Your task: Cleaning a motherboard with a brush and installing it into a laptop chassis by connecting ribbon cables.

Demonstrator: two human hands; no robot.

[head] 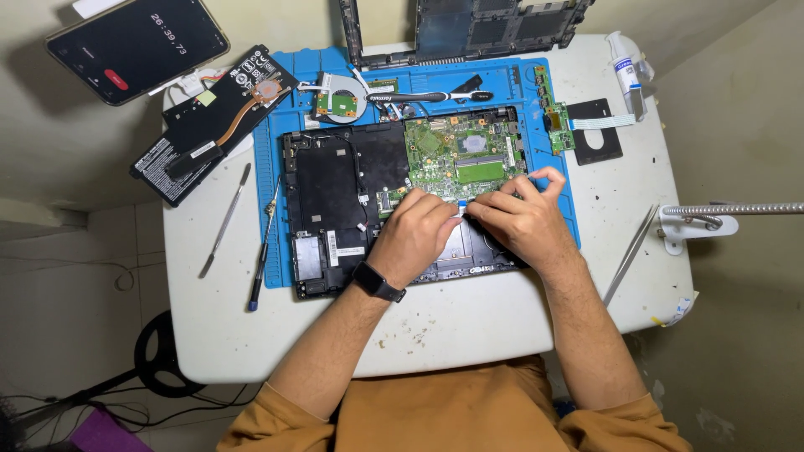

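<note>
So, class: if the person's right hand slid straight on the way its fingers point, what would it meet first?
The right hand points up-left across the opened laptop. It would most likely meet the green motherboard first, just beyond its fingertips, though the height above the board is unclear.

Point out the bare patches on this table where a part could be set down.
Bare table along the near edge, below the opened laptop; another patch between blue mat and tweezers. Crowded: the far left around the battery, and where both hands work.
</note>
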